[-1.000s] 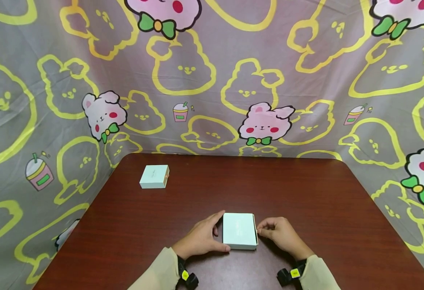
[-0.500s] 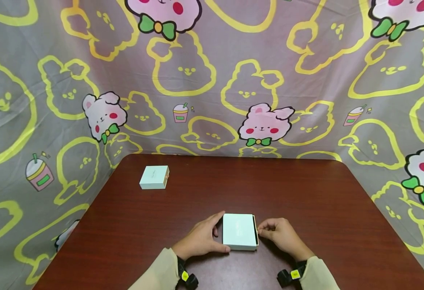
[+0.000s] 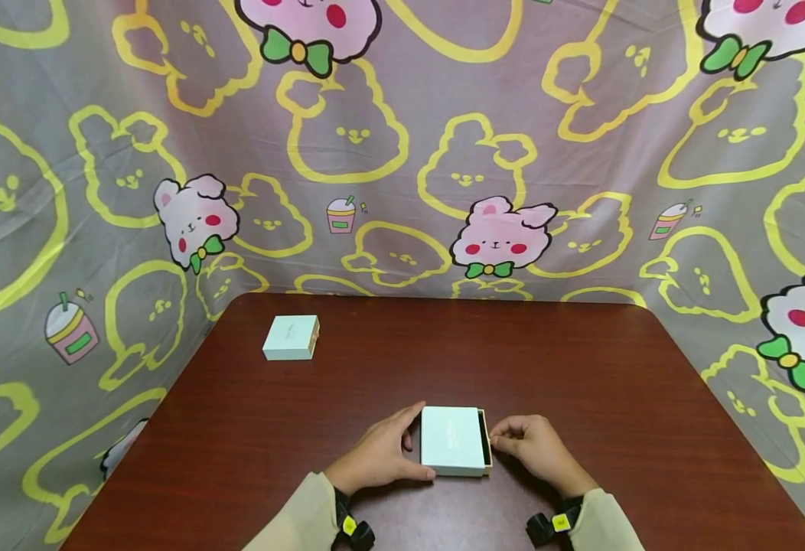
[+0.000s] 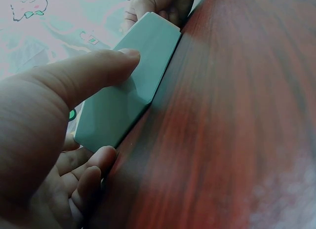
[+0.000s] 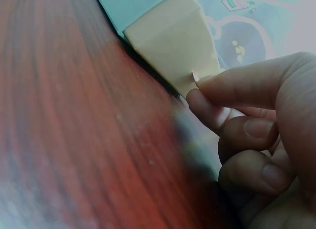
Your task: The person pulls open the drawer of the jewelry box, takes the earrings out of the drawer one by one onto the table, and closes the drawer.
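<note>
A pale mint drawer box (image 3: 452, 441) lies flat on the table near its front. My left hand (image 3: 380, 451) grips its outer sleeve (image 4: 150, 61) from the left, thumb on the near side and fingers round the left end. On the right, my right hand (image 3: 540, 453) pinches a small pull tab (image 5: 194, 77) between thumb and forefinger. That tab sits on the end of the cream inner drawer (image 5: 170, 39), which sticks out a little from the sleeve. A dark gap shows between sleeve and drawer end; what the drawer contains is hidden.
A second mint box (image 3: 291, 337) of similar look stands at the back left of the dark red-brown table (image 3: 547, 352). Behind the table and along its sides hangs a grey cloth (image 3: 402, 184) with cartoon prints.
The inner drawer has slid slightly further right out of the sleeve, widening the dark gap. My right hand keeps its pinch on the tab, and my left hand stays on the sleeve.
</note>
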Tool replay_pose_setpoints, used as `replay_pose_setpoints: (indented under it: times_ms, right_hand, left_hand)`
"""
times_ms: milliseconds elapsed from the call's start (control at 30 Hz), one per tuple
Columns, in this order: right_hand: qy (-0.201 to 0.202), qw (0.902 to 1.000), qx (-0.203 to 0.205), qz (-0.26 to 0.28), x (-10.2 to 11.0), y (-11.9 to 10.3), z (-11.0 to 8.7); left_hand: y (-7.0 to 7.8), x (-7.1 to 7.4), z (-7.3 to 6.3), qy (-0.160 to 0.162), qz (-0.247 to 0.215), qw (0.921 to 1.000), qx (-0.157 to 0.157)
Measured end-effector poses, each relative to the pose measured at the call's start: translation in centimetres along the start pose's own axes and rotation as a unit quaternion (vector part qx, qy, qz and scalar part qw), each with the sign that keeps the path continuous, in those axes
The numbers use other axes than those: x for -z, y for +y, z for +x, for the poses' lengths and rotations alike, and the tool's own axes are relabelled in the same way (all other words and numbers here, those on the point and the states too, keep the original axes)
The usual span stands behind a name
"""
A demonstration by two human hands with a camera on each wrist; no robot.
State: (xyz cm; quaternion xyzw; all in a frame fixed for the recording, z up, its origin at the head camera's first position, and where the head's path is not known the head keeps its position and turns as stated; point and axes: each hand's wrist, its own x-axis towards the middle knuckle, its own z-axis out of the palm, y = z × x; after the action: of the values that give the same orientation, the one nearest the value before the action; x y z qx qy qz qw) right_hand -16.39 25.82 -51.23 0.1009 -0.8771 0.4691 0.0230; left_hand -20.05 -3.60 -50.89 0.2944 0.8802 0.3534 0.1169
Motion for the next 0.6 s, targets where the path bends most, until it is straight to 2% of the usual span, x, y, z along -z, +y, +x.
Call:
replay_pose_setpoints:
  times_ms: [600]
  right_hand:
    - [0.005,1.0,-0.005,-0.005,0.2,0.15,-0.07]
  left_hand:
    - [0.29,0.14,-0.1,0.001,-0.003,1.0,0.003]
